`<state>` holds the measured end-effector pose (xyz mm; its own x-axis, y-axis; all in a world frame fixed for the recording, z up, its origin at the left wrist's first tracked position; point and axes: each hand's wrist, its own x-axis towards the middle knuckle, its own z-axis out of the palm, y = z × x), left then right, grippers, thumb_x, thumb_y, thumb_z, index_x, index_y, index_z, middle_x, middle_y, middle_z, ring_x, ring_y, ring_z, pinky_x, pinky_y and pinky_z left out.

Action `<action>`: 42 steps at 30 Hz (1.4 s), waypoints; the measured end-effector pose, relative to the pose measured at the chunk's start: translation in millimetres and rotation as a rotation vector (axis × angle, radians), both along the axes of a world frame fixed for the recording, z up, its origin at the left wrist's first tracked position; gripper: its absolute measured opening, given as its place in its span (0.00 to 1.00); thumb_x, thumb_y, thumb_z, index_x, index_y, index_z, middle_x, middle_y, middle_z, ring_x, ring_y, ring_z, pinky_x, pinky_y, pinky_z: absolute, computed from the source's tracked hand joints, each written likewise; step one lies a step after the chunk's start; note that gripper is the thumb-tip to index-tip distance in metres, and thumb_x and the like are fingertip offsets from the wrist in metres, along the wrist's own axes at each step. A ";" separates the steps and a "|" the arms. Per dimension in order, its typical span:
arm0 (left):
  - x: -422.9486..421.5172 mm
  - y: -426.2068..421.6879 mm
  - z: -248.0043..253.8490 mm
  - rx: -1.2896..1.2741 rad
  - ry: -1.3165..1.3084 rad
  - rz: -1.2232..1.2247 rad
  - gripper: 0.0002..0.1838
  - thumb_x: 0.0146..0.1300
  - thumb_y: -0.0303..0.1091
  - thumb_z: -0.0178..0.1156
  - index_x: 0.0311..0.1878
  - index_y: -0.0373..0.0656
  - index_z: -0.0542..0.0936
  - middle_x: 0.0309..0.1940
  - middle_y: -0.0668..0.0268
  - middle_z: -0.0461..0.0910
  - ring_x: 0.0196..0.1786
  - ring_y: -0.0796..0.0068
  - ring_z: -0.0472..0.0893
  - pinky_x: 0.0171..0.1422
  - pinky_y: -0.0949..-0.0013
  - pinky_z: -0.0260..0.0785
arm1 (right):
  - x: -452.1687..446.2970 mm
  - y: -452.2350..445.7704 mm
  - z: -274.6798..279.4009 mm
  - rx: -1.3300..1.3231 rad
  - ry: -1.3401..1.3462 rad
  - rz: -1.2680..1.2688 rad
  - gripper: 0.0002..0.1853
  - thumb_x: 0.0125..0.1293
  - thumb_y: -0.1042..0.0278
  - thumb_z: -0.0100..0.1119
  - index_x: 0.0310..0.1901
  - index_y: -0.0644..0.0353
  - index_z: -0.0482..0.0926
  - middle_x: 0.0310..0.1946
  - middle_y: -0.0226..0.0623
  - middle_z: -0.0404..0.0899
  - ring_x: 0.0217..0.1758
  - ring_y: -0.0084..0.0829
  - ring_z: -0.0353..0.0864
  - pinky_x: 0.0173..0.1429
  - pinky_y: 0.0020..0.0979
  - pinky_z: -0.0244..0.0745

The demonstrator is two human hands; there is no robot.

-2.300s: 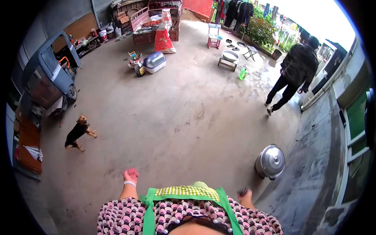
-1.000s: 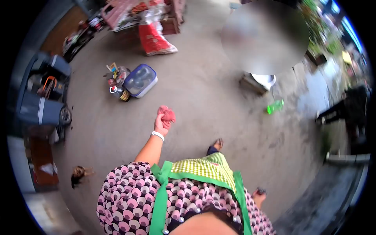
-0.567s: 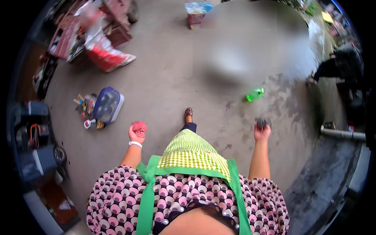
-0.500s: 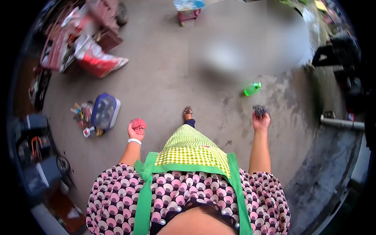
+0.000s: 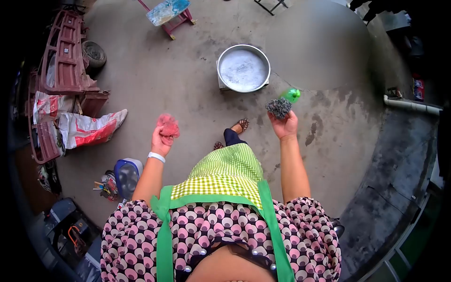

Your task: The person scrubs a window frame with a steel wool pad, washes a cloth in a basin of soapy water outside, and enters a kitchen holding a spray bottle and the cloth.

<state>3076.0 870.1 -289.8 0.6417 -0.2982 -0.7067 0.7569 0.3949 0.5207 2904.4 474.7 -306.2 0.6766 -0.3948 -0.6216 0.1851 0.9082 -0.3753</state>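
My left hand [image 5: 162, 142] is closed on a crumpled pink cloth [image 5: 168, 126], held out over the concrete floor. In my right hand [image 5: 284, 126] is a dark grey scouring pad [image 5: 279, 108], gripped by the fingers. Just behind that pad lies a green bottle [image 5: 291, 95], partly hidden by it. A round metal basin [image 5: 244, 68] with whitish, foamy water rests on a low stand ahead, up and left of the pad. Neither hand touches the basin.
A red cart [image 5: 66, 51] with a red and white sack [image 5: 91, 129] is at left. A blue-lidded box [image 5: 127, 176] lies near my left arm. A small chair [image 5: 168, 11] stands beyond the basin. A white pipe [image 5: 411, 105] and grey ledge are at right. A blurred patch covers the upper right.
The view has turned and moved forward, bringing the basin into clear sight. My right hand with the grey pad has risen and moved left, close to the green bottle. Both hands keep their holds.
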 end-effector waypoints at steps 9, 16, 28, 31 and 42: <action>87.7 -114.6 -35.9 -0.034 0.163 -0.212 0.20 0.55 0.32 0.49 0.54 0.44 0.68 0.46 0.65 0.75 0.45 0.72 0.77 0.46 0.71 0.71 | 56.8 -43.2 -82.8 0.042 0.214 -0.022 0.16 0.61 0.61 0.40 0.45 0.58 0.74 0.40 0.36 0.78 0.43 0.34 0.76 0.47 0.39 0.70; 157.2 -195.9 -117.4 0.082 0.229 -0.548 0.16 0.60 0.42 0.49 0.47 0.44 0.72 0.32 0.70 0.79 0.28 0.80 0.77 0.20 0.81 0.65 | 83.6 -53.5 -174.6 0.077 0.455 -0.081 0.14 0.62 0.61 0.43 0.43 0.58 0.74 0.38 0.34 0.78 0.40 0.32 0.76 0.44 0.37 0.71; 173.7 -268.7 -299.7 -0.029 -0.026 -0.640 0.21 0.62 0.36 0.51 0.56 0.40 0.65 0.40 0.69 0.73 0.35 0.82 0.72 0.31 0.79 0.65 | 195.7 -78.2 -379.4 -1.397 1.304 0.518 0.22 0.56 0.61 0.52 0.52 0.62 0.70 0.46 0.48 0.72 0.50 0.44 0.69 0.54 0.39 0.65; 167.8 -272.9 -336.8 -0.090 -0.026 -0.689 0.24 0.61 0.35 0.50 0.59 0.42 0.61 0.39 0.69 0.72 0.31 0.83 0.71 0.28 0.81 0.61 | 210.2 -43.3 -415.4 -1.723 1.265 1.144 0.25 0.52 0.64 0.54 0.54 0.58 0.70 0.53 0.48 0.66 0.55 0.43 0.65 0.54 0.44 0.62; 188.8 -283.6 -367.2 0.124 -0.248 -0.935 0.24 0.59 0.29 0.55 0.59 0.43 0.65 0.31 0.72 0.72 0.24 0.88 0.68 0.25 0.84 0.59 | 226.7 -110.7 -452.2 -2.068 0.432 1.321 0.20 0.45 0.79 0.51 0.44 0.55 0.73 0.36 0.45 0.74 0.40 0.46 0.74 0.45 0.40 0.71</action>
<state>3264.7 586.5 -657.0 0.3187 -0.6951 -0.6444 0.6007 -0.3778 0.7046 3131.1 364.0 -758.4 0.9532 -0.0797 -0.2918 -0.1873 -0.9130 -0.3625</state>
